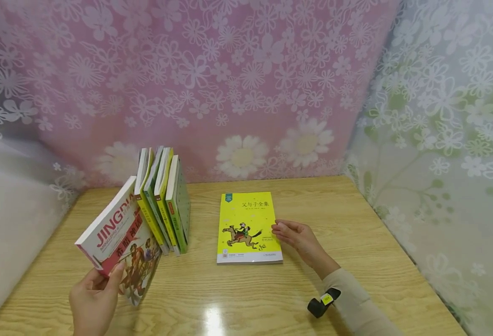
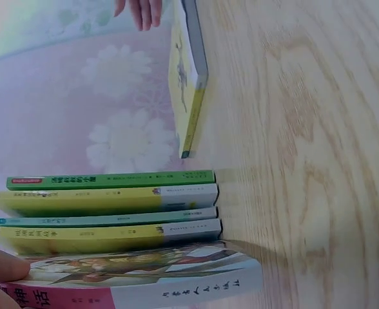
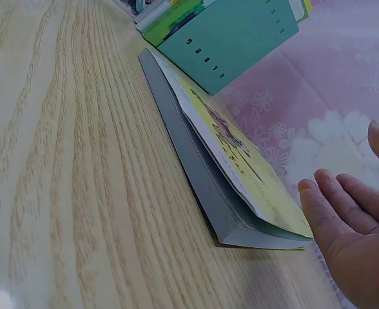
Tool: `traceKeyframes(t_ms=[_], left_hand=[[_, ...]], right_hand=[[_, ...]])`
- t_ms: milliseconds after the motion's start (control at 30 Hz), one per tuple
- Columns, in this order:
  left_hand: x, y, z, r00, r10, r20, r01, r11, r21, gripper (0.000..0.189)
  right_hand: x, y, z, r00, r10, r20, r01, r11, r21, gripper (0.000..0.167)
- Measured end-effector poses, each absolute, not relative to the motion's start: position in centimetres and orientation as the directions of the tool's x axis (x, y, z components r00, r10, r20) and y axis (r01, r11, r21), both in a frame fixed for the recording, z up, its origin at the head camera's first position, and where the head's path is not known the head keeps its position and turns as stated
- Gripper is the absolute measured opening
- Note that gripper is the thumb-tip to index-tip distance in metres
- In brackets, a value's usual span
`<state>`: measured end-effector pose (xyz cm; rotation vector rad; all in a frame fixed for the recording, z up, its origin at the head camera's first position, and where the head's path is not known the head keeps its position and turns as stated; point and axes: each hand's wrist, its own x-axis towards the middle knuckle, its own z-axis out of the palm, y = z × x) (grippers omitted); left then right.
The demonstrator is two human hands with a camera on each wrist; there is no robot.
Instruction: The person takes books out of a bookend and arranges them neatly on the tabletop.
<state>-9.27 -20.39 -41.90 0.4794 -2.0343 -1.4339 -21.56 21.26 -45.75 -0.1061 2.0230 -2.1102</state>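
My left hand (image 1: 95,296) pinches a white and red paperback book (image 1: 122,247) by its near spine edge, thumb on the illustrated front cover. The book is tilted, at the left end of a row of upright books (image 1: 156,205) with yellow and green spines. On the table a yellow book (image 1: 250,228) lies flat, a horse and riders on its cover. Beside its right edge is my right hand (image 1: 301,240), fingers extended and thumb apart in the right wrist view; whether the fingertips touch the book I cannot tell.
A teal panel (image 3: 234,45) with small slots, like a bookend, stands at the row's right end. Below everything is a wood-grain table (image 1: 238,298). Flowered pink cloth (image 1: 213,84) hangs behind it, and paler flowered cloth (image 1: 448,140) is on the right.
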Motion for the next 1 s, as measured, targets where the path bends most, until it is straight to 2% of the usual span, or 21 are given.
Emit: traceKeyframes(t_ms=[267, 467, 567, 667, 700, 800, 1000], left_hand=[[-7.9, -20.2, -41.2, -0.786, -0.606, 0.119, -0.087, 0.300, 0.950, 0.034], [-7.1, -20.1, -41.0, -0.783, -0.616, 0.079, -0.132, 0.289, 0.948, 0.036], [-6.9, -20.1, -41.0, -0.778, -0.624, 0.073, -0.137, 0.283, 0.949, 0.034], [-6.7, -20.2, -41.0, -0.770, -0.634, 0.073, -0.116, 0.252, 0.961, 0.013], [-6.6, -20.3, -41.0, -0.768, -0.636, 0.073, -0.108, 0.241, 0.964, 0.016], [-6.4, -20.6, -41.0, -0.765, -0.641, 0.058, -0.100, 0.207, 0.973, 0.040], [-5.8, -20.9, -41.0, -0.768, -0.641, 0.005, -0.133, 0.167, 0.977, 0.045]], right_hand=[[-21.5, 21.2, -45.8, -0.972, -0.211, -0.107, 0.120, -0.048, -0.992, 0.056], [-21.5, 21.1, -45.9, -0.973, -0.201, -0.115, 0.126, -0.043, -0.991, 0.057], [-21.6, 21.1, -46.0, -0.974, -0.195, -0.118, 0.128, -0.037, -0.991, 0.057], [-21.7, 21.0, -46.1, -0.973, -0.194, -0.122, 0.133, -0.044, -0.990, 0.057], [-21.7, 21.0, -46.1, -0.973, -0.197, -0.122, 0.134, -0.047, -0.990, 0.057], [-21.8, 20.8, -46.1, -0.972, -0.201, -0.122, 0.135, -0.054, -0.989, 0.058], [-21.9, 20.7, -46.1, -0.972, -0.201, -0.118, 0.132, -0.056, -0.990, 0.057]])
